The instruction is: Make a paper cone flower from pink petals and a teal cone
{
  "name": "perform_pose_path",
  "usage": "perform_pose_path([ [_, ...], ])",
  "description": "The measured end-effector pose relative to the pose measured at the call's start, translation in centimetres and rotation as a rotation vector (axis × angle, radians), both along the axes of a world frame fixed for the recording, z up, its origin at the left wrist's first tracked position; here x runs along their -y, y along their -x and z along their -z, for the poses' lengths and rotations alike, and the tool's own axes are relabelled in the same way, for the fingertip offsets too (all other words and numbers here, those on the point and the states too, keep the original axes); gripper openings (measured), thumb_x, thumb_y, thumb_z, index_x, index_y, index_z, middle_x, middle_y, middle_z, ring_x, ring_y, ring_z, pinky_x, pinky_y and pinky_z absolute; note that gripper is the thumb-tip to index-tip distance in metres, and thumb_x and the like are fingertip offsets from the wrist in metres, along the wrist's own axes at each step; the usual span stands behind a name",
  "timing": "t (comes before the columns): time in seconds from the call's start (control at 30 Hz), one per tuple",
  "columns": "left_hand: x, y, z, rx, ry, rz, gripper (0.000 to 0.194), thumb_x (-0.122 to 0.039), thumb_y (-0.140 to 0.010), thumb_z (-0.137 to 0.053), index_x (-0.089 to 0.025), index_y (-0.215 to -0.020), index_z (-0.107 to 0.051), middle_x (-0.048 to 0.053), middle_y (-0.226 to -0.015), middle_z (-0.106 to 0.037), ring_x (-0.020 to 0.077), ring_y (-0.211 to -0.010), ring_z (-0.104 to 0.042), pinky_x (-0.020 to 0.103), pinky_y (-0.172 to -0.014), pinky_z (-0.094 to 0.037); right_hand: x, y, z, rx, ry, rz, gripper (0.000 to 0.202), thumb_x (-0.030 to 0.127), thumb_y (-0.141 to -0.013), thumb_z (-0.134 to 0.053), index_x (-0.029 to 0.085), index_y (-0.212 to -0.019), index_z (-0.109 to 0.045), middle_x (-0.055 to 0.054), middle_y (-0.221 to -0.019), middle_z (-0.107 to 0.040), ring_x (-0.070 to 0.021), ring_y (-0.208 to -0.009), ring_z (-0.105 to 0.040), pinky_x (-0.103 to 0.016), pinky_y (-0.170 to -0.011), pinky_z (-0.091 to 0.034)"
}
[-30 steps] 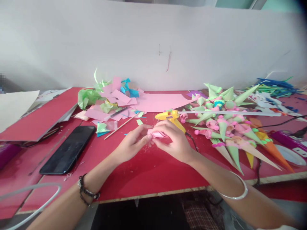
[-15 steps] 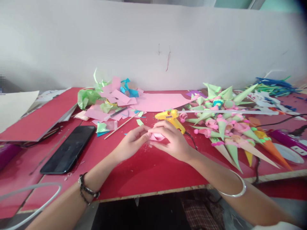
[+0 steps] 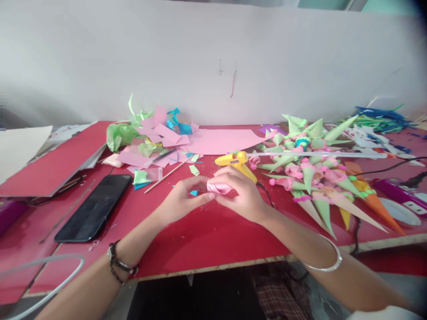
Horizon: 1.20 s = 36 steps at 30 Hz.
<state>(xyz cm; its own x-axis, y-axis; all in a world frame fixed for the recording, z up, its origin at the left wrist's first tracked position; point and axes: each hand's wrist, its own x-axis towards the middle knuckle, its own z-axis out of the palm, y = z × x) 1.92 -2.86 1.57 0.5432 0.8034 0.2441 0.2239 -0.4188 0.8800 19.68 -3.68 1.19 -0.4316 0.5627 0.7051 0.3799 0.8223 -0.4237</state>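
while the right hand (image 3: 245,195) grasps a small pink paper roll (image 3: 220,188) between thumb and fingers, the left hand (image 3: 185,198) meets it at the opposite end, thumb tip at the roll's near edge; whether the left grip pinches the paper or merely touches it, cannot tell. roll position: above the red counter (image 3: 213,240), between the two hands, layered edges showing, part hidden by fingers. just beyond the right hand: yellow glue gun (image 3: 233,160), long pale glue stick (image 3: 316,154) running from it rightward across a heap of paper cones (image 3: 310,178), mostly pale green and pink, a few orange or yellow. left of centre: thin wooden stick (image 3: 168,174) lying at a slant, small packet with green contents (image 3: 142,177) just beside it, black phone (image 3: 95,206) nearer the front edge. behind these, crumpled green paper (image 3: 120,136) and pink paper scraps (image 3: 136,158), with a flat pink sheet (image 3: 223,140) to their right near the white wall (image 3: 167,58). worn: dark bracelet (image 3: 116,263) on the left arm (image 3: 83,284), silver-coloured bangle (image 3: 337,263) on the right arm (image 3: 296,233).
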Motion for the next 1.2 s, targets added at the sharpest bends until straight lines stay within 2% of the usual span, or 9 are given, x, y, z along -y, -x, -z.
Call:
perform_pose_path([
  [0.27, 0.0, -0.2, 0.2, 0.153, 0.205, 0.090, 0.024, -0.025, -0.076, -0.058, -0.015, -0.097, -0.054, 0.004, -0.087, -0.061, 0.0126, -0.078, -0.058, 0.026, -0.073, -0.047, 0.2, 0.2, -0.6, -0.069, 0.037, 0.000, 0.014, 0.013, -0.076, -0.054, 0.020, -0.088, -0.054, -0.003, -0.083, -0.056, -0.0142, -0.079, -0.054, -0.030, -0.071, -0.045],
  [0.47, -0.5, 0.5, -0.4, 0.133, 0.189, -0.053, 0.017, -0.026, -0.075, -0.058, -0.015, -0.088, -0.060, -0.002, -0.062, -0.060, 0.0076, -0.054, -0.055, 0.019, -0.056, -0.046, 0.3, 0.2, -0.9, -0.182, 0.039, 0.060, 0.011, 0.016, -0.076, -0.055, 0.020, -0.087, -0.054, -0.002, -0.082, -0.058, -0.0149, -0.081, -0.053, -0.031, -0.074, -0.044],
  [0.6, -1.9, 1.8, -0.6, 0.257, 0.121, -0.304, 0.015, -0.029, -0.076, -0.054, -0.016, -0.075, -0.062, -0.002, -0.058, -0.060, 0.0055, -0.046, -0.050, 0.017, -0.049, -0.042, 0.2, 0.2, -0.9, -0.232, 0.056, 0.090, 0.010, 0.017, -0.078, -0.053, 0.021, -0.087, -0.054, -0.002, -0.083, -0.058, -0.0161, -0.084, -0.053, -0.032, -0.075, -0.044],
  [0.7, -3.6, 3.5, -0.1, 0.394, 0.103, -0.653, 0.023, -0.029, -0.080, -0.047, -0.018, -0.095, -0.059, 0.000, -0.070, -0.063, 0.0055, -0.046, -0.050, 0.017, -0.046, -0.040, 0.2, 0.3, -0.8, -0.226, 0.071, 0.082, 0.009, 0.019, -0.078, -0.053, 0.021, -0.087, -0.054, -0.002, -0.083, -0.058, -0.0163, -0.082, -0.053, -0.033, -0.073, -0.044],
  [0.77, -4.5, 4.5, 0.3, 0.375, 0.058, -0.873, 0.036, -0.020, -0.079, -0.044, -0.019, -0.115, -0.048, 0.006, -0.094, -0.063, 0.0100, -0.065, -0.059, 0.020, -0.053, -0.045, 0.2, 0.3, -0.7, -0.219, 0.074, 0.072, 0.009, 0.019, -0.077, -0.054, 0.021, -0.085, -0.054, -0.002, -0.081, -0.058, -0.0158, -0.080, -0.053, -0.032, -0.072, -0.044],
  [0.83, -5.0, 5.1, 0.7, 0.203, -0.123, -0.913, 0.046, -0.012, -0.075, -0.046, -0.020, -0.120, -0.043, 0.009, -0.120, -0.051, 0.0165, -0.098, -0.055, 0.025, -0.071, -0.047, 0.2, 0.3, -0.6, -0.214, 0.073, 0.069, 0.007, 0.018, -0.077, -0.054, 0.021, -0.083, -0.054, -0.001, -0.079, -0.058, -0.0153, -0.077, -0.053, -0.032, -0.071, -0.043],
  [0.97, -4.6, 4.7, 1.0, -0.257, -0.502, -0.484, 0.031, -0.019, -0.078, -0.048, -0.022, -0.107, -0.056, 0.006, -0.120, -0.051, 0.0213, -0.114, -0.042, 0.036, -0.096, -0.034, 0.2, 0.3, -0.6, -0.206, 0.072, 0.070, 0.007, 0.018, -0.077, -0.053, 0.021, -0.083, -0.054, -0.002, -0.080, -0.058, -0.0154, -0.076, -0.053, -0.031, -0.070, -0.043],
  [1.07, -4.0, 4.3, 1.2, -0.523, -0.446, -0.045, 0.047, -0.037, -0.071, -0.060, -0.024, -0.115, -0.051, 0.007, -0.117, -0.054, 0.0245, -0.111, -0.044, 0.042, -0.096, -0.033, 0.2, 0.3, -0.7, -0.199, 0.064, 0.061, 0.008, 0.018, -0.077, -0.052, 0.021, -0.084, -0.054, -0.002, -0.080, -0.059, -0.0153, -0.077, -0.053, -0.031, -0.070, -0.043],
  [1.2, -3.8, 4.3, 1.5, -0.675, -0.348, -0.003, 0.059, -0.041, -0.064, -0.065, -0.024, -0.118, -0.050, 0.009, -0.116, -0.052, 0.0272, -0.109, -0.043, 0.044, -0.093, -0.033, 0.2, 0.3, -0.7, -0.193, 0.069, 0.054, 0.008, 0.018, -0.078, -0.052, 0.020, -0.085, -0.054, -0.002, -0.081, -0.059, -0.0145, -0.076, -0.053, -0.030, -0.069, -0.043],
])
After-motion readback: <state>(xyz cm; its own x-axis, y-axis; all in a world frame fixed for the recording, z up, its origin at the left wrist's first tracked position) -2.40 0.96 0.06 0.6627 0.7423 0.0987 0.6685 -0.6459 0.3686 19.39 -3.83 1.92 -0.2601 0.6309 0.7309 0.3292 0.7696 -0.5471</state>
